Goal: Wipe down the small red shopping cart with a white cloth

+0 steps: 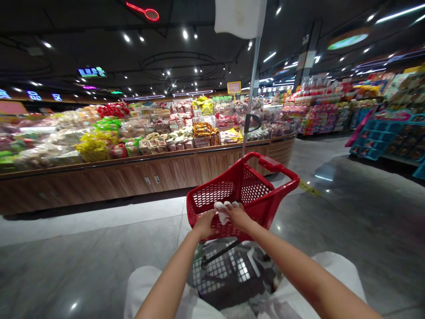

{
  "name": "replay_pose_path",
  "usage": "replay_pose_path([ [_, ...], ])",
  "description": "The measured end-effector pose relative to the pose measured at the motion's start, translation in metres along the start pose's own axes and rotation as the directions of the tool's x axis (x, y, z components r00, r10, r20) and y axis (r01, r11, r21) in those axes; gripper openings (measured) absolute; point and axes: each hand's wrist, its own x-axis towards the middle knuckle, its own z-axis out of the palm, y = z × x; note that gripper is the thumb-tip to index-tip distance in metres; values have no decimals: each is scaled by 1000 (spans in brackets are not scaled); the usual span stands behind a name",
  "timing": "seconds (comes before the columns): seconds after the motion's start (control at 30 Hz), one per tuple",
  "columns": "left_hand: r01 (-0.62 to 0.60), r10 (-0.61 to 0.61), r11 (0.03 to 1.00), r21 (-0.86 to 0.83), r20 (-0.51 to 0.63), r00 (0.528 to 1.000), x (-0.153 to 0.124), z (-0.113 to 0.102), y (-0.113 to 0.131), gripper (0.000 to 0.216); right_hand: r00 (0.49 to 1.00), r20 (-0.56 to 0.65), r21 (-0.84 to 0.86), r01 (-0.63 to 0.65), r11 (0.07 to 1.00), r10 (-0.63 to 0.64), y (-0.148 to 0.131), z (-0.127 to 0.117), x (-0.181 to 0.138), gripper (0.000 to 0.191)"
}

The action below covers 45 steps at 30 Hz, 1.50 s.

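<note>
A red plastic shopping cart (272, 201) with perforated basket walls stands side-on right in front of me. My right hand (239, 217) is closed on a crumpled white cloth (222, 215), pressing it against the cart's near side rim. Just left of it, my left hand (205, 225) has its fingers curled at the same rim, close to the cloth; its fingertips are partly hidden. The cart's handle (280, 167) is on the right, with neither hand on it. No goods are visible in the part of the basket I can see.
Beyond the cart, a long wood-panelled display counter (116, 181) is heaped with packaged foods. A pole (253, 88) with a white sign (239, 17) rises behind the cart. Blue display racks (375, 135) stand at right. My white-clad knees (341, 270) flank the cart on the grey floor (83, 261).
</note>
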Motion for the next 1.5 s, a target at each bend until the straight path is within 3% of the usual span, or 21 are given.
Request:
replay_pose_path([
  [0.1,-15,9,995,99,58,998,-8,-20,-23,100,996,32,68,81,994,-84,31,-12,-11,51],
  [0.17,-17,2,985,174,89,996,-12,-29,-35,97,993,41,80,104,991,-107,49,-17,-20,49],
  [0.27,-61,35,973,224,121,992,-12,-26,-39,67,996,47,47,72,996,-74,72,-22,-31,47],
  [0.37,-26,12,969,244,57,998,-4,-6,-26,48,998,1,-45,-61,997,62,84,-22,-36,47],
  [0.47,84,-83,959,270,-15,996,8,14,-7,54,985,-21,-114,-174,978,173,73,-15,-32,42],
  [0.67,149,-128,940,307,-87,988,19,31,16,51,1000,-4,-79,-28,997,28,-11,21,-19,42],
  [0.77,141,-109,943,301,-120,987,14,30,18,50,999,-41,-61,-37,997,35,-32,30,-23,47],
  [0.87,83,-56,958,275,-106,993,5,25,18,52,999,-32,-81,41,996,-44,-19,21,-34,47],
  [1.1,-239,239,955,178,20,971,-12,6,24,54,974,32,-73,225,972,-223,42,-8,-70,53],
  [1.3,-96,110,961,258,-42,993,10,2,15,61,985,15,-63,173,983,-173,56,-7,-91,55],
  [1.5,63,-48,963,262,-63,997,18,37,28,61,994,-86,-87,-82,993,74,10,18,-67,48],
])
